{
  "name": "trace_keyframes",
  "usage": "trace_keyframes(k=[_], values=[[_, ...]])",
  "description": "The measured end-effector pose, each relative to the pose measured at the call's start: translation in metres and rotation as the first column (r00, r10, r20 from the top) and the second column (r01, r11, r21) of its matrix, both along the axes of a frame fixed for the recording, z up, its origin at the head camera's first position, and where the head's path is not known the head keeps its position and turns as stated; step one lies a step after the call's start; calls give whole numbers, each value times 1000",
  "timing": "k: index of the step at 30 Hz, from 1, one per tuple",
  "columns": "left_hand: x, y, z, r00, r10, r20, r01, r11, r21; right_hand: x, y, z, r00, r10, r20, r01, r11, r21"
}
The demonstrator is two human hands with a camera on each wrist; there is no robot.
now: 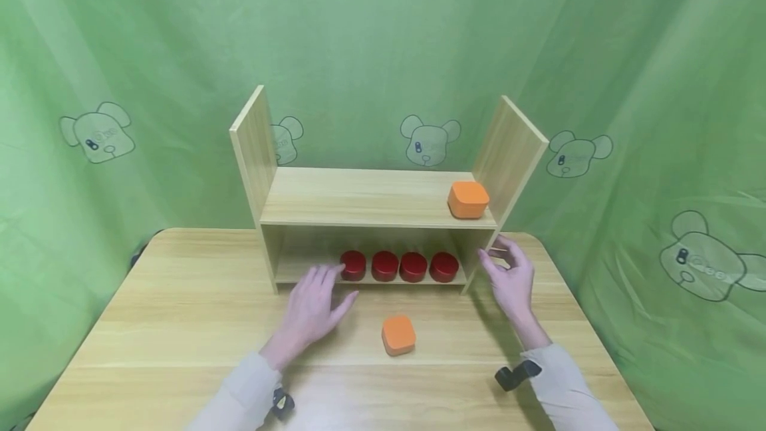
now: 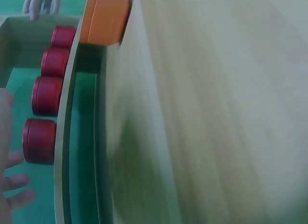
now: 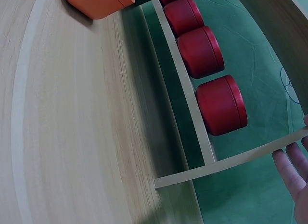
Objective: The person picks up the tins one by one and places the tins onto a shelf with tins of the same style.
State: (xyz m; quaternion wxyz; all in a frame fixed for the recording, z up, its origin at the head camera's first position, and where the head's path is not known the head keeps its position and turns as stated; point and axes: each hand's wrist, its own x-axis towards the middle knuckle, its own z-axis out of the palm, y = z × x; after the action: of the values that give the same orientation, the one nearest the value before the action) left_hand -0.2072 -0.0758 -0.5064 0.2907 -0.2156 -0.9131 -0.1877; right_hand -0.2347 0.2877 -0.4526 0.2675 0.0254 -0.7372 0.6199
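A light wooden shelf [image 1: 379, 197] stands on the table. Four round red tins sit in a row on its lower board, the leftmost tin [image 1: 353, 266] nearest my left hand [image 1: 314, 304]. That hand is spread and relaxed, its fingers beside this tin and holding nothing; whether a fingertip touches it I cannot tell. At the shelf's right side panel [image 3: 231, 160], my right hand [image 1: 511, 278] pinches the edge, with fingers outside and thumb tip inside. An orange box [image 1: 469, 199] sits on the upper board at the right. Another orange box [image 1: 398, 335] lies on the table in front.
The wooden table [image 1: 173, 324] spreads around the shelf on both sides and in front. Behind hangs a green curtain [image 1: 359, 38] with printed bear heads. The shelf's left side panel [image 1: 251, 151] rises above the upper board.
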Motion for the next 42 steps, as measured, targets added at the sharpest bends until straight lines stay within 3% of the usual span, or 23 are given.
trace_keyframes(k=[10, 21, 32, 42], values=[[16, 8, -5, 994, -61, 92, 64, 997, -39, -11, 8, -12, 999, -36, 23, 36, 999, -3], [30, 22, -14, 963, -141, 229, 174, 976, -130, 4, -2, 6, 999, -22, 32, 22, 1000, 5], [37, 36, -26, 946, -197, 259, 247, 952, -179, 2, -1, 2, 998, -29, 57, 29, 1000, 1], [40, 49, -27, 941, -216, 261, 275, 937, -214, 3, -3, 5, 998, -29, 50, 28, 1000, 3]])
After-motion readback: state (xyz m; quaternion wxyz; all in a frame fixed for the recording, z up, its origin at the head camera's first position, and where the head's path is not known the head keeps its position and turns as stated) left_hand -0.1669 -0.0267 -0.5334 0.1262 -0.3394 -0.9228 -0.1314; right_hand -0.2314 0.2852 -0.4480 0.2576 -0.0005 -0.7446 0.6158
